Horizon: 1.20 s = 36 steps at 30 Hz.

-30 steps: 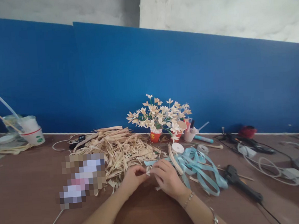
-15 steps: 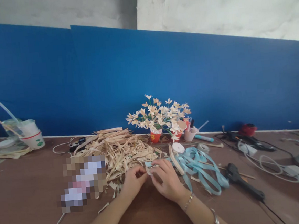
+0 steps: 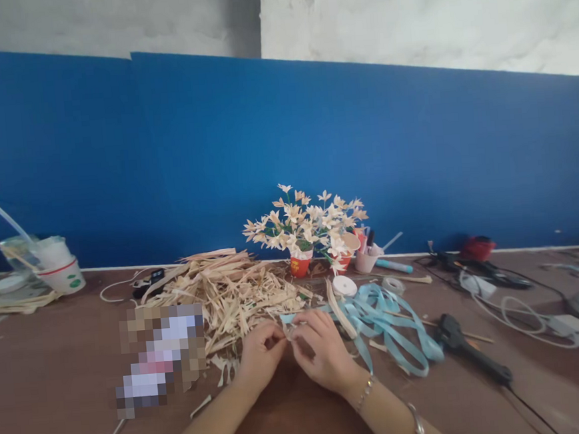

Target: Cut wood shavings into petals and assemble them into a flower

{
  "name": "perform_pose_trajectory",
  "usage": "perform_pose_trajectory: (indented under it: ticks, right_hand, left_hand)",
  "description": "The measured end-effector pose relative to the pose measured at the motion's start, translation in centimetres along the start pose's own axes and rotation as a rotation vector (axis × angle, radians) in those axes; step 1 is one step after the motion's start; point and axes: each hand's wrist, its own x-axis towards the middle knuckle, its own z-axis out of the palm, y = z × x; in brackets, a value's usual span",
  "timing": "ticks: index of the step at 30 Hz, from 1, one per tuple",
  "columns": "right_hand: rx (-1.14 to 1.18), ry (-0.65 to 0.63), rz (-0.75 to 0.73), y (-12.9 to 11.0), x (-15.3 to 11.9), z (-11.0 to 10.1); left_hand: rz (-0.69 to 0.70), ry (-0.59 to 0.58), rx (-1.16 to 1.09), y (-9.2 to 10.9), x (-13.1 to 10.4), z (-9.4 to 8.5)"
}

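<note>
My left hand (image 3: pixel 263 354) is closed, thumb and forefinger pinched together at the front of the pile of dry husk strips (image 3: pixel 235 288). Facing it, my right hand (image 3: pixel 320 348) has its fingers curled in a pinch. A small pale piece lies between the two sets of fingertips, mostly hidden by them, and I cannot make out what it is. The end of the light blue ribbon (image 3: pixel 404 342) shows just above the fingertips; its loops spread on the table right of my right hand.
Flowers in a red pot (image 3: pixel 300 265) stand behind the pile, beside a pink cup of pens (image 3: pixel 366 262). A black glue gun (image 3: pixel 473 356) lies at right, near white cables (image 3: pixel 522 332). At far left is a white cup (image 3: pixel 63 276). A phone-like blurred patch covers something left.
The fingertips have drawn slightly closer together and less of the pale piece shows between them. The whole view has shifted a little.
</note>
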Motion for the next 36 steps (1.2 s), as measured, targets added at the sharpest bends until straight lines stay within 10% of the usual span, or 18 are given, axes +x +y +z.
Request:
perform_pose_trajectory:
  ticks: [12, 23, 36]
  right_hand:
    - [0.253, 0.121, 0.237, -0.2, 0.0, -0.5]
    - [0.585, -0.072, 0.581, 0.1, 0.3, 0.5]
    - [-0.11, 0.078, 0.104, -2.0, 0.4, 0.0]
  left_hand:
    - [0.119, 0.109, -0.03, 0.3, 0.0, -0.3]
    - [0.22, 0.049, 0.058, 0.5, -0.4, -0.4]
    - [0.259, 0.043, 0.289, 0.6, -0.5, -0.5]
